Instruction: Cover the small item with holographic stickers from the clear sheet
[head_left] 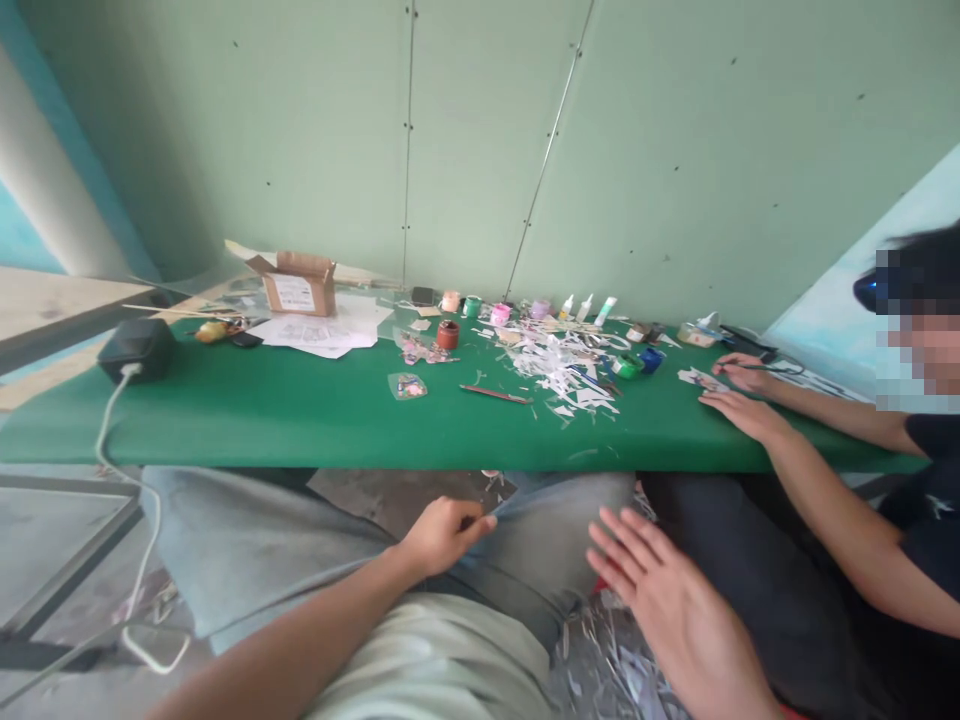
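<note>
My left hand point(448, 535) rests over my lap, below the table's front edge. Its fingers are curled in, the thumb lies forward, and I see nothing in it. My right hand point(675, 595) is raised above my right thigh with the palm showing and the fingers stretched apart, holding nothing. Both hands are off the green table point(337, 425). On the table beyond them lie a reddish pencil-like tool point(495, 394), a small clear-edged piece with a coloured print point(409, 386) and a heap of white paper scraps point(559, 365).
Paint jars, including a brown one point(448, 335), and glue bottles point(584, 307) stand behind the scraps. A cardboard box point(300, 285), paper sheets point(322, 335) and a black power adapter point(136, 350) are leftward. At right, a co-worker's hands point(742, 405) handle a printed cutout. Scraps litter the floor.
</note>
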